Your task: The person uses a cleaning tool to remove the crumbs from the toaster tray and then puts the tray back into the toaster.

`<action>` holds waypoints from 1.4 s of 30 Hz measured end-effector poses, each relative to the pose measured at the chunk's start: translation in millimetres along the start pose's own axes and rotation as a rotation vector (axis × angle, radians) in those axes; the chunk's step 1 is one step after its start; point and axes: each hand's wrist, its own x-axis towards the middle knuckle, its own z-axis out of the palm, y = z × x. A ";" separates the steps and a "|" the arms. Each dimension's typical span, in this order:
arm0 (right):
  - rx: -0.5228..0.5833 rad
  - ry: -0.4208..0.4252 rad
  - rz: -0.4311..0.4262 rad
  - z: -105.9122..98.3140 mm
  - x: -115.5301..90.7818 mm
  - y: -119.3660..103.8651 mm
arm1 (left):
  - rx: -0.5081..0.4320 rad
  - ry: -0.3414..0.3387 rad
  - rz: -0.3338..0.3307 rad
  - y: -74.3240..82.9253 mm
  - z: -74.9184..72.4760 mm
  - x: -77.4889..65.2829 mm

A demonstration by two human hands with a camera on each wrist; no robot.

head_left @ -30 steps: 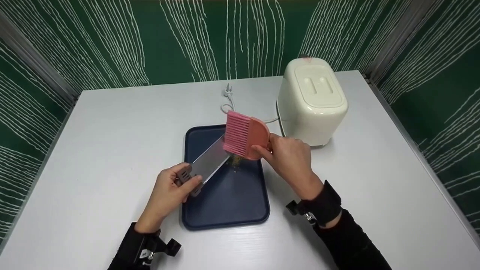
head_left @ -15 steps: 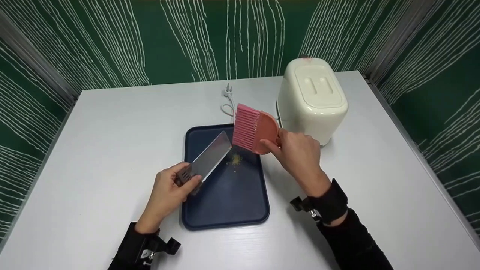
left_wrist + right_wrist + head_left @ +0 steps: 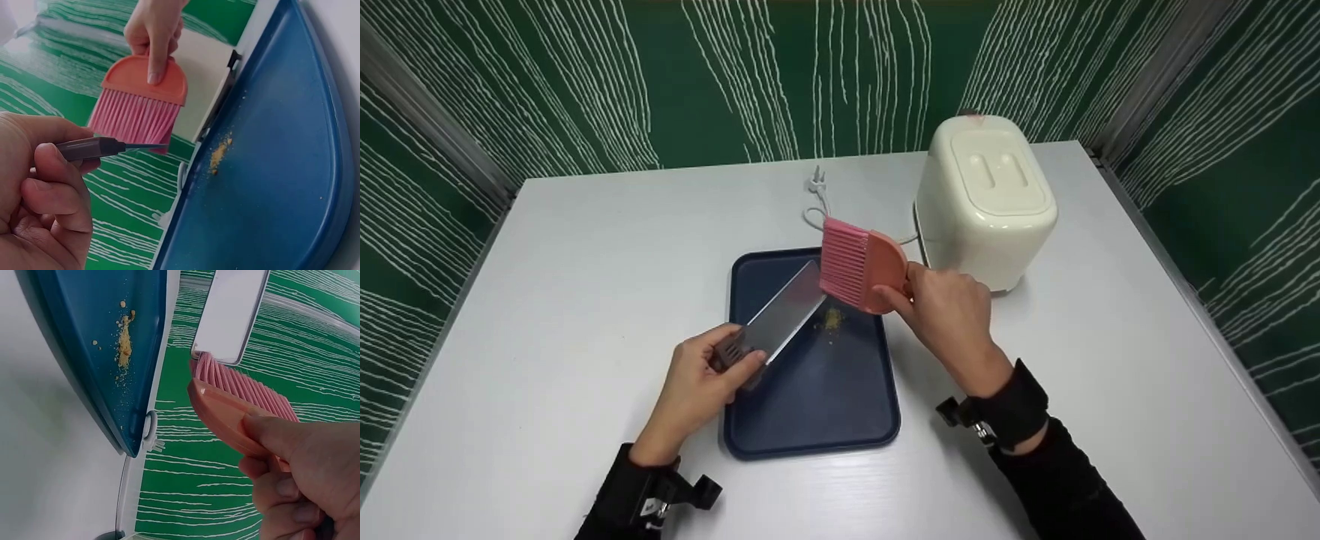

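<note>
Above the blue tray (image 3: 810, 420), my left hand (image 3: 701, 382) pinches the grey end of a metal crumb tray (image 3: 780, 319), thumb on top. That crumb tray is tilted, its far end pointing up and right. In my right hand (image 3: 949, 307) is a brush with an orange-pink handle and pink bristles (image 3: 844, 262); the thumb lies on the flat of the handle. In the right wrist view the bristles touch the end of the crumb tray (image 3: 230, 315). A small heap of yellowish crumbs (image 3: 218, 154) lies on the blue tray, with loose bits around it.
A cream toaster (image 3: 990, 202) with a lid stands at the back right of the white table (image 3: 585, 300). Its cord and plug (image 3: 816, 184) lie behind the blue tray. Green panels (image 3: 855, 82) with white streaks enclose the back and sides.
The brush first moved right and up off the crumb tray's end, then came back left and down to it. My left hand and the crumb tray have stayed nearly still.
</note>
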 end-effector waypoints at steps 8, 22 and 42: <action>0.023 -0.095 0.002 -3.8 0.0 -1.2 | 0.077 0.031 0.089 -2.0 0.2 -0.1; 0.180 -0.185 0.046 -21.7 3.1 1.7 | 0.183 0.068 0.120 -4.9 0.6 1.9; 0.170 -0.080 -0.258 -9.1 -12.1 -36.7 | -0.047 -0.017 -0.034 -1.8 0.4 1.7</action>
